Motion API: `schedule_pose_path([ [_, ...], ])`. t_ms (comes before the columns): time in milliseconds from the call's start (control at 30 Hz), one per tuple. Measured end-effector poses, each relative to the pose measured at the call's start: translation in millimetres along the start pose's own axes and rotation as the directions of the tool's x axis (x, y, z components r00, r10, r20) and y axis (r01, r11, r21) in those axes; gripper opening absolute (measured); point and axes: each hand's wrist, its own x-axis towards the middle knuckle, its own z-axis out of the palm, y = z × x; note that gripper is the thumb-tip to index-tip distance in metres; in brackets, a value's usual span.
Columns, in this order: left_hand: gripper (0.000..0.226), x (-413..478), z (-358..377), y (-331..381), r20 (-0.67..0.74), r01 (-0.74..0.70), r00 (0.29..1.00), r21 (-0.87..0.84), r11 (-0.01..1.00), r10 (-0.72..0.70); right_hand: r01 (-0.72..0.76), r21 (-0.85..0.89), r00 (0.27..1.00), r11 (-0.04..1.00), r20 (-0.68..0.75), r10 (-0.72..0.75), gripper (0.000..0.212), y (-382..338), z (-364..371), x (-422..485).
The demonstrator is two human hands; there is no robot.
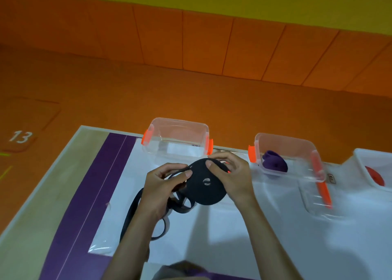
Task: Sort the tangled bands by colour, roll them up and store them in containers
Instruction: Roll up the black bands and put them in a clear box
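Right hand [231,177] grips the black band roll [203,184]. Left hand [163,186], at 9 o'clock of it, pinches the loose tail [131,211] on the worktop [233,237].

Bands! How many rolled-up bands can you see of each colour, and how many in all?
Black roll, held in both hands, with a loose tail still trailing on the table: 1
Purple roll, inside a clear container: 1
Red roll, partly cut off at the picture's right edge: 1
Total: 3
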Motion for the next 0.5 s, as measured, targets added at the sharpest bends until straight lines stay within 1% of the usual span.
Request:
schedule_pose_path([
  [100,0.018,25.9,-6.8,3.0,-0.032,-0.024,0.999,-0.012,1.000,0.023,-0.036,-0.027,0.999,0.999,0.023,0.037,0.017,9.9,10.0,20.9],
  [233,0.018,53.6,-8.6,3.2,-0.079,-0.038,0.996,-0.087,0.995,0.031,-0.074,0.001,0.994,0.997,-0.086,0.074,0.011,18.1,25.1,46.8],
  [300,0.017,66.0,-10.5,1.4,-0.112,-0.043,0.993,-0.123,0.991,0.029,-0.107,-0.014,0.986,0.994,-0.128,0.104,0.012,25.3,35.1,59.1],
  [400,0.015,82.6,-18.4,-0.8,-0.138,-0.027,0.990,-0.167,0.986,0.004,-0.134,-0.051,0.981,0.990,-0.152,0.125,0.017,38.0,49.4,73.7],
  [500,0.015,95.7,-24.3,-3.8,-0.158,-0.016,0.987,-0.201,0.979,-0.016,-0.120,-0.008,0.973,0.993,-0.197,0.116,0.020,49.3,63.5,85.8],
])
